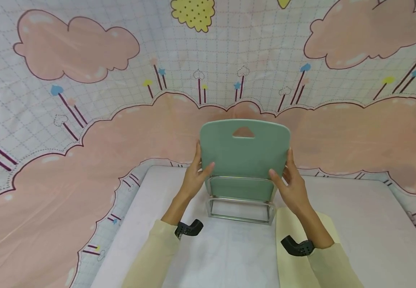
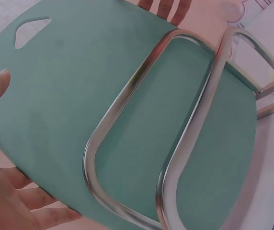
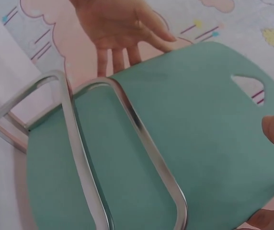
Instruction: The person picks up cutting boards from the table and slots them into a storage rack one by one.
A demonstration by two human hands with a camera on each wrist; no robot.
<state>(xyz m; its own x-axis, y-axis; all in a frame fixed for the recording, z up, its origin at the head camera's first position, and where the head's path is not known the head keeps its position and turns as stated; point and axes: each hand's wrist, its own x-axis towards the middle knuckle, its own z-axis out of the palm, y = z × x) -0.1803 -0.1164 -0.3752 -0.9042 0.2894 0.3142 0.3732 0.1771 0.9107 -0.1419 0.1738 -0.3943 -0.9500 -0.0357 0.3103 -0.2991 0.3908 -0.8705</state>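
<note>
A green cutting board with a cut-out handle stands upright, leaning slightly, in a silver metal rack. Along its left edge my left hand grips it, the thumb on the near face and the fingers round behind. My right hand holds the opposite edge in the same way. In the left wrist view two curved rack bars cross in front of the board. The right wrist view shows those bars too, with the board's lower end down between them.
A pale yellow flat piece lies on the white table under my right forearm. Behind the table hangs a patterned cloth with pink clouds. Dark wrist cameras sit on both wrists.
</note>
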